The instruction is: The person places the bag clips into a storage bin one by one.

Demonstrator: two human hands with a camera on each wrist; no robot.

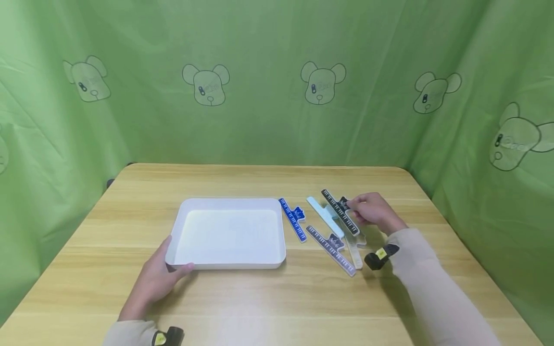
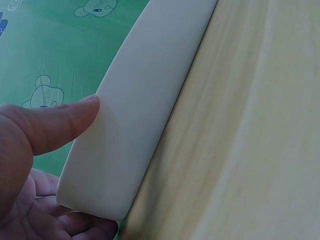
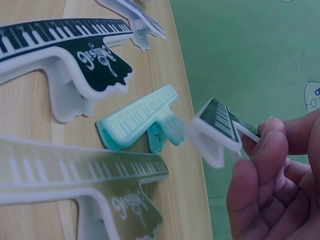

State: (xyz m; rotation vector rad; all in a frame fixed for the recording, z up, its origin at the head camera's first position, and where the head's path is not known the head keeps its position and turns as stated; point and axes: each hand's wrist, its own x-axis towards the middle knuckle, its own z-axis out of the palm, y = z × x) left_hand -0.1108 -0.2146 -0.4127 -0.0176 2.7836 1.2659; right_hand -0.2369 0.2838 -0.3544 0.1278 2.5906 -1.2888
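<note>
While your right hand (image 1: 373,211) pinches the black piano-key plastic clip (image 1: 340,212) right of centre, lifted above the wooden table (image 1: 277,298), your left hand (image 1: 157,281) grips the white rectangular plastic tray's (image 1: 229,262) lower-left corner; four similar clips lie beside.

A wooden table (image 1: 268,302) (pale grain) before green bear-print cloth (image 1: 268,72).

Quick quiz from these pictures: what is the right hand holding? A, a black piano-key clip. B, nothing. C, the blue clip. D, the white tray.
A: the right hand pinches the black clip by its tab, lifted over the other clips, while the left hand holds a corner of the tray.
</note>
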